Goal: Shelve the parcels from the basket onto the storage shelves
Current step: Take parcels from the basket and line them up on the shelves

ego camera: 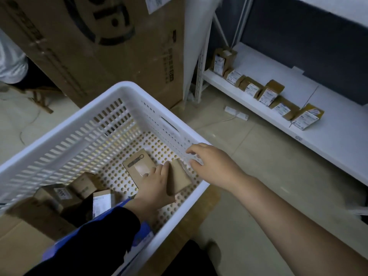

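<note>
Your white basket holds five parcels you can count. A flat kraft box and a small brown box lie by the right wall, and three labelled boxes are bunched at the near left, partly hidden by your dark sleeve.

Your left hand lies with straight, closed-up fingers on the flat kraft box, its edge touching the small brown box. The thumb is hidden, so you cannot tell whether that grip pinches anything. Your right hand has its grip spread and holding nothing, fingertips on the basket's perforated right wall.

Six labelled parcels stand in a row along the low white shelf. A big printed carton stands behind the basket, and a power strip lies on the floor between.
</note>
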